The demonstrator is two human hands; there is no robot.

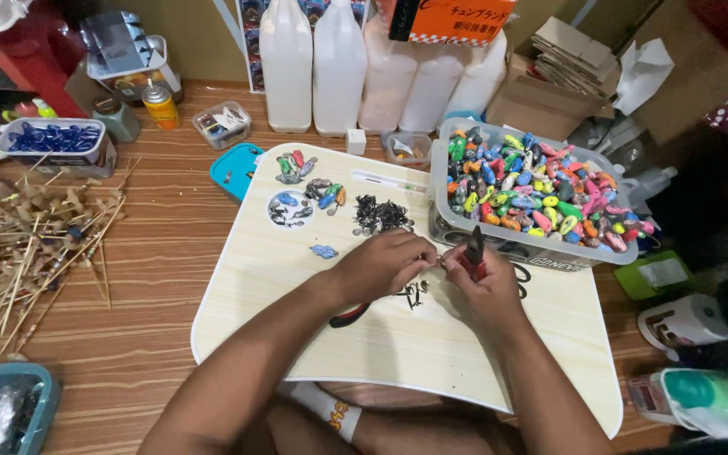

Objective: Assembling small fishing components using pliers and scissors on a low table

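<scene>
Here the work sits on a pale lap tray [381, 345], and the scene reads best from the left. A heap of thin sticks [27, 244] lies on the wooden floor, well apart from the hands. On the tray, painted lures [313, 195] lie in small groups near the far edge, with a dark pile of hooks [379, 215] just right of them and one blue lure [324, 251] lying alone nearer the hands.

The left hand [385, 265] is closed around a tiny metal piece [441, 260], pinching it between thumb and fingertips; the piece is too small to name surely. The right hand [486, 291] is wrapped around red-handled pliers [473, 251], whose dark nose points up and lies right beside that piece, over the middle of the tray. A few more hooks [414, 293] rest on the tray just under the hands. To the right, a grey bin [441, 215] holds a mass of bright lures.

Doing this well probably calls for a steady left pinch, only a small turn of the pliers, and both wrists kept low over the tray so a dropped part lands there.
</scene>
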